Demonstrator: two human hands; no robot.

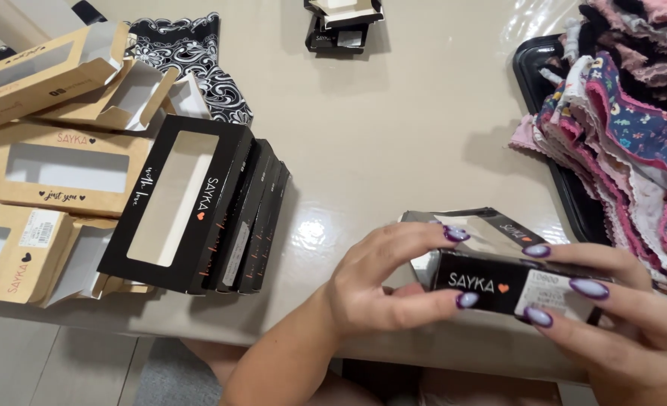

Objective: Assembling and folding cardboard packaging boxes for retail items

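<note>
Gripping a small black box from both ends at the desk's near edge, the left hand and right hand could crush its thin flaps by squeezing.

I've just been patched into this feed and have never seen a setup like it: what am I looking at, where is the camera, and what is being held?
There is no machine here: a person works with two bare hands, and the single picture comes from a camera on that person's head, looking down.

The left hand and right hand together hold a small black carton with a white label at one end, at the near edge of a beige table.

On the left, a row of black window boxes leans together, with brown window boxes beside them and a black-and-white patterned cloth behind. At the far edge lie more small black boxes. On the right, a black tray carries a pile of folded floral and pink garments.
</note>
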